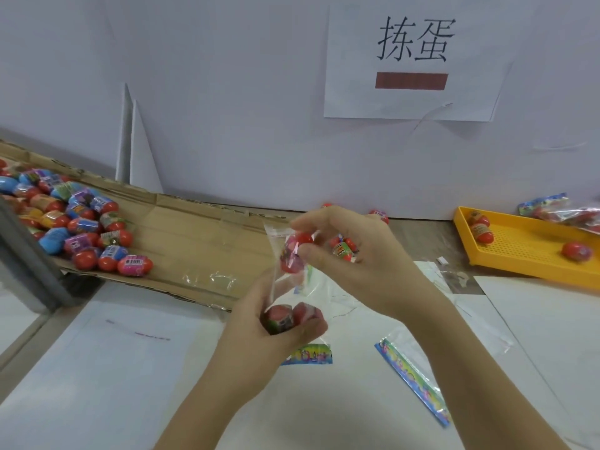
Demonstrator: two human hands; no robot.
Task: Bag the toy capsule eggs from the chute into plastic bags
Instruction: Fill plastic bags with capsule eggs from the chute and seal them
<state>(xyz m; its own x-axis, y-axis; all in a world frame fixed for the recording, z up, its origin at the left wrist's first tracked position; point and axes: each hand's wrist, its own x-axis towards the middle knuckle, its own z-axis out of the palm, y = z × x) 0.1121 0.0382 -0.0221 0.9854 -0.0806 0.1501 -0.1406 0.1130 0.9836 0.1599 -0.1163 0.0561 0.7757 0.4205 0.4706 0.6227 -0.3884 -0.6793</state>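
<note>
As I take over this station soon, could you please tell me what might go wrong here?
The red capsule egg sits just inside the mouth of the clear plastic bag, so it may slip out as the right hand pushes it. The green-labelled egg tucked in that hand could drop.

One head cam, aimed fwd/down, close on left hand & right hand.

packing workstation | cardboard chute | wall sign | yellow tray
</note>
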